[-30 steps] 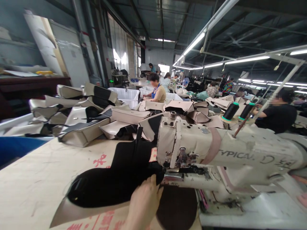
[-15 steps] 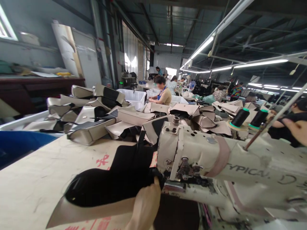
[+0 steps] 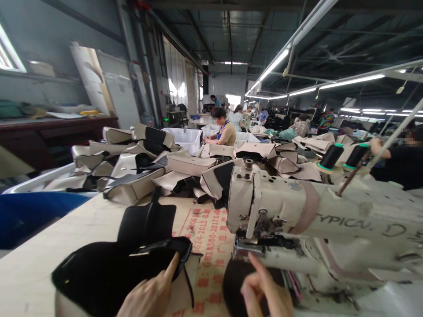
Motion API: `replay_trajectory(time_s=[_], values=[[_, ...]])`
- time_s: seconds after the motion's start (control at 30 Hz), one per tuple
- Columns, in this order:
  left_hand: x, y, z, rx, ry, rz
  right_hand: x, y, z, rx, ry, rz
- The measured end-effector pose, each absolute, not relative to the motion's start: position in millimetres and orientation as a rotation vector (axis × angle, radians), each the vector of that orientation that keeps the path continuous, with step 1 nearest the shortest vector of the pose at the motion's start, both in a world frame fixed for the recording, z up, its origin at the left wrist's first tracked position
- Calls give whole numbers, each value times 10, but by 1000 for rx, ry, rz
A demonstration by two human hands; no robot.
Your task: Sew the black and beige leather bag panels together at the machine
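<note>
Left hand (image 3: 150, 290) first: index finger straight out and touching the edge of the black piece (image 3: 95, 273), other fingers bunched low, and whether they pinch anything you can't tell. The piece lies on the bench (image 3: 28, 281), left of the machine (image 3: 274, 198) and apart from it, beige underside peeking out, with red print (image 3: 209, 246) between the two. Over to the right hand (image 3: 269, 290): index pointing up close to the machine's lower arm (image 3: 280, 255), the rest loosely curled, nothing seen in its grasp, a dark disc (image 3: 233, 279) behind. Beyond, a beige-and-black heap (image 3: 190, 163); two black spools (image 3: 331, 156) stand past the machine.
</note>
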State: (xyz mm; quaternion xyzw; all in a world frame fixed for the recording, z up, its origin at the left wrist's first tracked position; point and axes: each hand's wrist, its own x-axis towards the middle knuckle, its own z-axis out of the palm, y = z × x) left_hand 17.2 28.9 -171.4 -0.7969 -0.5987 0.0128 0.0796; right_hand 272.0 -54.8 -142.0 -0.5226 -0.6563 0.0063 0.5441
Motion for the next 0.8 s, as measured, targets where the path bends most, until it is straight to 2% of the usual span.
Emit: replay_trajectory(time_s=[0.1,0.2,0.4,0.53,0.67,0.8], values=[[249,187,-1729,-2349,-1839,25,2277,-222,-1295,-1155,-1400,252],[321,142,-1738,-2359,-1823,24,2118,-57,-1228,-1195,-1261,272],[532,228,-1705,-2395,-1841,-45,2686,-169,-1221,-1253,-1857,-297],[193,322,-1585,-2305,-2005,-49,2845,-433,-1164,-1127,-1749,-496],[-289,238,-1504,-2250,-1938,6,2298,-444,-1325,-1102,-1856,-298],[-245,192,-1272,-2279,-1738,-113,1943,-88,-1391,-1215,-1943,-32]])
